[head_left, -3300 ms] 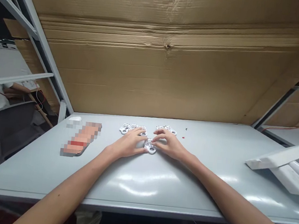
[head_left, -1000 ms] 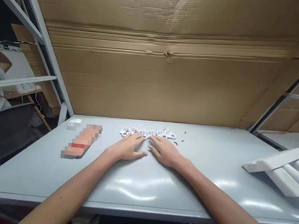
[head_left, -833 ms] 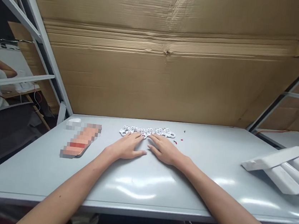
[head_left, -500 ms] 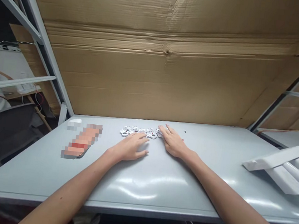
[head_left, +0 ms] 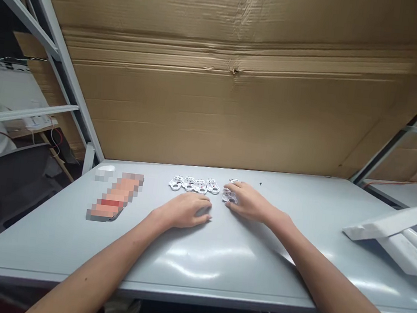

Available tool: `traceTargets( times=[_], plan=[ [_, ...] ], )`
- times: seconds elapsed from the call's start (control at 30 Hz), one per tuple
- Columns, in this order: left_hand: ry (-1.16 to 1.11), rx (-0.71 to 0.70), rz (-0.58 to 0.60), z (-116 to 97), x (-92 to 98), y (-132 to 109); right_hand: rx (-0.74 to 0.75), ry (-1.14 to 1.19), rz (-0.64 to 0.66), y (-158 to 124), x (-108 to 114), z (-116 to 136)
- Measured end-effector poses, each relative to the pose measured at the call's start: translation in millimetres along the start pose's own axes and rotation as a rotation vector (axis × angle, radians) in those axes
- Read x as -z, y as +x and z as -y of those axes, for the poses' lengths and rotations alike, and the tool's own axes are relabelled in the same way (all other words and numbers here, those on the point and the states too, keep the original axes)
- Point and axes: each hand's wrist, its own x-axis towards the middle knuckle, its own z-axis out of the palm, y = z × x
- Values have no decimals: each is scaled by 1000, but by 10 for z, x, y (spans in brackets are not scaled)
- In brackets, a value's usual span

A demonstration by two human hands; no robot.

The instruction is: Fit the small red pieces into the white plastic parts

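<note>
Left grip (head_left: 185,210): relaxed and released, nothing held; its loosely curved fingers are placed just on the near side of a row of small white plastic-looking plates (head_left: 200,182) with rounded openings.
Right grip (head_left: 251,201): thumb and fingers are set about a single white plate (head_left: 229,193) of the same kind, which appears to be grasped by its edges at the tabletop (head_left: 198,246), glossy and pale grey, just beside the row's right end.
Step in hand: judged to be the one-handed handling of that single plate.
Called for next: a light edge hold, it is judged, with the neighbouring plates undisturbed.
Long white flat-sided pieces (head_left: 393,221): at least three counted, one laid across the others, far right.
Orange-pink rectangular slab (head_left: 117,194): one, partly pixelated, well left of the row.
Rounded white object (head_left: 106,168): one, just beyond the slab, partly pixelated.
Plates in the row: four counted, set close side by side.
Rear white plate (head_left: 234,180): one, mostly hidden by the right grip; six plates are seen altogether.
Tiny dark curved bit (head_left: 260,183): one, lying right of the plates.
Brown cardboard sheet (head_left: 212,122): stood behind the tabletop.
</note>
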Motion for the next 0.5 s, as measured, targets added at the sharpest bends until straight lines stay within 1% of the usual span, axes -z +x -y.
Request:
traceTargets(
  times=[0.1, 0.17, 0.27, 0.33, 0.4, 0.47, 0.5],
  plan=[
    [19, -43, 3, 36, 8, 6, -14, 56, 9, -43, 32, 80],
    [44, -46, -34, 81, 0, 9, 0, 120, -8, -44, 0, 152],
    [82, 3, -107, 147, -26, 7, 91, 229, -6, -10, -74, 243],
    [98, 47, -130, 166, -42, 7, 117, 270, -36, 19, -102, 239],
    [108, 72, -122, 157, -53, 10, 58, 263, -124, 41, -105, 154],
    [108, 75, -105, 127, -61, 16, -60, 215, -205, 46, -93, -1],
    [102, 72, -100, 109, -66, 18, -114, 177, -221, 42, -84, -91]
  ],
)
